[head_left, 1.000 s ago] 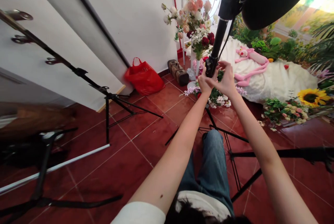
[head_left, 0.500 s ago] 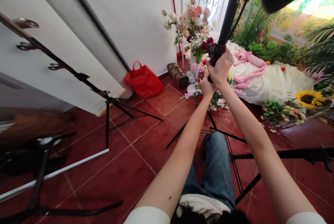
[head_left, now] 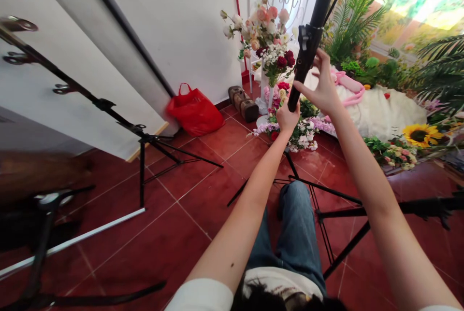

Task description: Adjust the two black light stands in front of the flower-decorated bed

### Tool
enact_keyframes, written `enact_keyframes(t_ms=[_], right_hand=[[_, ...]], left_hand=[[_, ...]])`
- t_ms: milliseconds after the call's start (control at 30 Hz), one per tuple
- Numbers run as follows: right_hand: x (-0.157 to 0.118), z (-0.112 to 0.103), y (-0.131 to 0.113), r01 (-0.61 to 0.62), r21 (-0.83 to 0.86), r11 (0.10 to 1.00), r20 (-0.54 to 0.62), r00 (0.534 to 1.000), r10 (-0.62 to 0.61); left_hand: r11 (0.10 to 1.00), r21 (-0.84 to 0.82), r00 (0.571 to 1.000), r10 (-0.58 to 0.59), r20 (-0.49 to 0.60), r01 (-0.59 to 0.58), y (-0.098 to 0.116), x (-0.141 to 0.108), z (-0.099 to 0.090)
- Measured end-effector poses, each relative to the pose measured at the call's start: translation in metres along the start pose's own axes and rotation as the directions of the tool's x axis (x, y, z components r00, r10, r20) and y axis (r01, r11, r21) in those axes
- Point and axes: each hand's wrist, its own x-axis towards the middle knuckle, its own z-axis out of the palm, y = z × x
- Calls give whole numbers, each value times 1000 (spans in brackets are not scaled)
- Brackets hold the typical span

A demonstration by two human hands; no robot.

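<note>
A black light stand (head_left: 304,62) rises in front of me, leaning to the upper right, its top out of view. My left hand (head_left: 288,117) is wrapped round the lower part of its pole. Just above, my right hand (head_left: 322,84) is beside the pole with thumb and fingers spread apart; the thumb tip is close to the pole, and I cannot tell whether it touches. A clamp collar with a knob (head_left: 304,38) sits on the pole above both hands. Dark legs (head_left: 293,166) spread over the floor below.
Flowers in a vase (head_left: 271,31) stand behind the pole. A red bag (head_left: 195,112) and a brown case (head_left: 243,103) lie by the wall. To the left is another stand (head_left: 141,139); on the right, a sunflower (head_left: 422,134) and a white fluffy cloth (head_left: 384,113).
My right hand has let go of the pole and opened beside it. The clamp collar now shows higher up, above my hands. My left hand has stayed on the lower pole.
</note>
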Motion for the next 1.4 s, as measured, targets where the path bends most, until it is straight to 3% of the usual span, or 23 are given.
enact_keyframes(t_ms=[133, 267, 400, 500, 633, 800, 900, 967, 1100, 1167, 1267, 1400], right_hand=[[-57, 6, 33, -207, 98, 973, 27, 978, 206], [-88, 41, 63, -393, 248, 885, 104, 920, 379], [-92, 77, 80, -465, 364, 807, 98, 881, 463], [-92, 90, 88, -511, 398, 762, 65, 844, 533], [-95, 96, 91, -549, 444, 708, 58, 807, 588], [-95, 95, 90, -535, 477, 697, 67, 813, 578], [-89, 90, 86, -560, 478, 677, 74, 794, 604], [-82, 87, 82, -621, 475, 624, 102, 743, 661], [-63, 85, 79, -822, 396, 410, 206, 514, 833], [-55, 86, 80, -869, 356, 345, 240, 442, 865], [-52, 88, 80, -877, 363, 314, 272, 422, 865], [-64, 88, 74, -817, 503, 282, 301, 472, 829]], left_hand=[[1000, 1, 1000, -14, -6, 14, -1, 1, 1], [1000, -3, 1000, -10, -15, 10, -3, 2, 3], [1000, 3, 1000, 8, -21, -8, -4, 3, 3], [1000, -8, 1000, 10, -29, -10, -4, 3, 3], [1000, -10, 999, 7, -31, -7, -3, 3, 3], [1000, -23, 1000, 4, -23, -4, -5, 3, 3], [1000, -26, 1000, 2, -19, -2, -5, 2, 3], [1000, -15, 1000, -3, -15, 3, -4, 2, 2], [1000, 9, 1000, -15, -13, 16, -1, 2, 0], [1000, 4, 1000, -16, -12, 16, 1, 2, -1], [1000, -6, 1000, -9, -13, 9, 2, 2, -2], [1000, -13, 1000, 10, -12, -10, 0, 3, -2]])
